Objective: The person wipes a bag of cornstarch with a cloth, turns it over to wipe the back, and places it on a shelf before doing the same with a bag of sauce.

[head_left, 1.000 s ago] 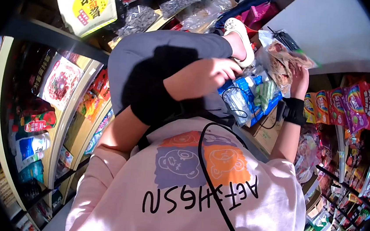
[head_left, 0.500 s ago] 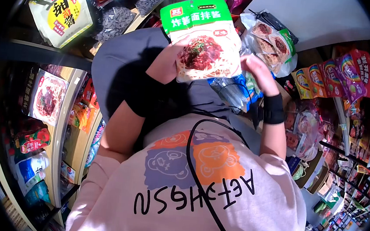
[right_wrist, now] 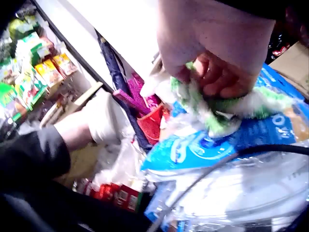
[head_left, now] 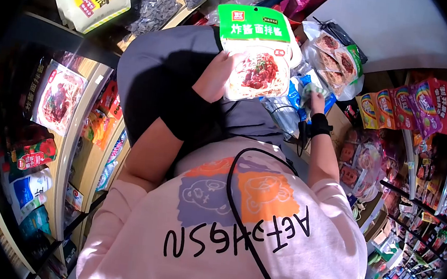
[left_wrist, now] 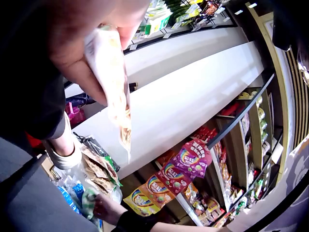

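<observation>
The left hand holds a green-topped sauce pouch by its lower left edge, over the raised leg in the head view. In the left wrist view that pouch is seen edge-on between the thumb and fingers of the left hand. The right hand grips a green and white fluffy cloth lying over a blue plastic package. Close up in the right wrist view, the fingers of the right hand are curled into the cloth, just above the blue package.
Beyond the right hand lies a clear bag of sauce pouches. Rainbow candy packs hang at the right. Shelves with packets line the left side. A black cable crosses near the blue package. A white shoe stands close by.
The right hand went from the bagged pouches to the cloth, which it now grips. The left hand, empty-looking a second ago, holds up the green-topped pouch, shifted slightly right since the middle frame.
</observation>
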Action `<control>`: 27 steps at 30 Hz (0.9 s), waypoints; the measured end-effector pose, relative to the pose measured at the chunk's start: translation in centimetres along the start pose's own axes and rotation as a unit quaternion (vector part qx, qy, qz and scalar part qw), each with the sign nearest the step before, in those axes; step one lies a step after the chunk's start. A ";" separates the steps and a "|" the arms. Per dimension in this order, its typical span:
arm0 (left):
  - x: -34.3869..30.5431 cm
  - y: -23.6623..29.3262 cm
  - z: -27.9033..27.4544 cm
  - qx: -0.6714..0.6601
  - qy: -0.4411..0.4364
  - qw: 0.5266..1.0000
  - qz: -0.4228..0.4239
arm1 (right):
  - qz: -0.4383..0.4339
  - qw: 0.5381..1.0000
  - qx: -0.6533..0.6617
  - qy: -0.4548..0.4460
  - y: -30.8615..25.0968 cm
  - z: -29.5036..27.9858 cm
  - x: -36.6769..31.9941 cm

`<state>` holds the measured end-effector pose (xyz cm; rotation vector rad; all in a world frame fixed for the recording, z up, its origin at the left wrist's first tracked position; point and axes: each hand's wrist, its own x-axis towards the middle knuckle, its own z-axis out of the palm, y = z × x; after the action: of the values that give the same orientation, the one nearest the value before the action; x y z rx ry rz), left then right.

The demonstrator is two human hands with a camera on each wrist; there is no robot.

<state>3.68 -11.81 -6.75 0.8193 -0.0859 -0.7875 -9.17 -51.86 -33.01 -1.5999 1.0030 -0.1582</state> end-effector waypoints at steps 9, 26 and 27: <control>-0.4 0.0 0.1 0.042 -0.072 0.995 0.056 | -0.324 0.915 0.109 -0.215 -28.2 5.0 -18.9; -1.4 -2.1 -1.2 0.296 -0.062 0.939 0.162 | -0.656 0.673 -0.326 -0.104 -29.4 15.0 -25.3; -1.0 -2.7 -1.2 0.263 -0.045 0.948 0.173 | -0.665 0.660 -0.340 -0.083 -29.7 14.7 -25.0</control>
<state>1.83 -11.57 -9.20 1.2307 -0.5252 -0.4673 -0.82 -25.74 -1.82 -2.7181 -0.5710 -0.6646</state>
